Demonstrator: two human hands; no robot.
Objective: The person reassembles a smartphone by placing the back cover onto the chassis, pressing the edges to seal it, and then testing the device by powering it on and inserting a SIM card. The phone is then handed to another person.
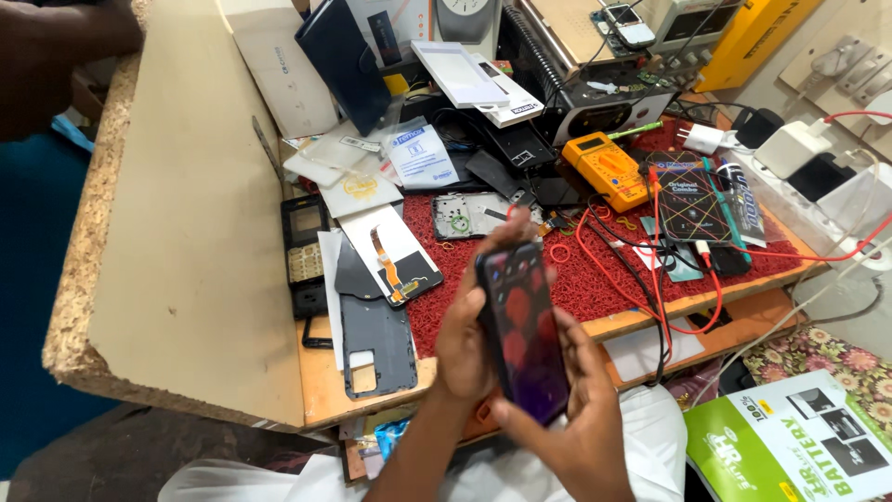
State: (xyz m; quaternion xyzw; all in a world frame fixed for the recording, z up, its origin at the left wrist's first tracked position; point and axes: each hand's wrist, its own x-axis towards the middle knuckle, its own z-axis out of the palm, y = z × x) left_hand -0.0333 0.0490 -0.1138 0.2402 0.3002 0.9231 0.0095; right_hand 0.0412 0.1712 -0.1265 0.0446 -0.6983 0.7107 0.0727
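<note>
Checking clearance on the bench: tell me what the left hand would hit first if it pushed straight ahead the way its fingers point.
The left hand, wrapped around the phone, points up and away over the red mat. First in line looks to be the bare phone frame, though depth is hard to judge.

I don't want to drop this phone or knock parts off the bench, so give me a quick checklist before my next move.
1. Phone held by both hands: ok, left hand behind it, right hand under its lower end.
2. Screen lit: ok, it shows reddish shapes.
3. Phone clear of the red mat: ok, held above the bench edge.
4. Grey back cover away from the hands: ok, flat on the bench.
5. Red leads clear of the phone: cannot tell.
</note>
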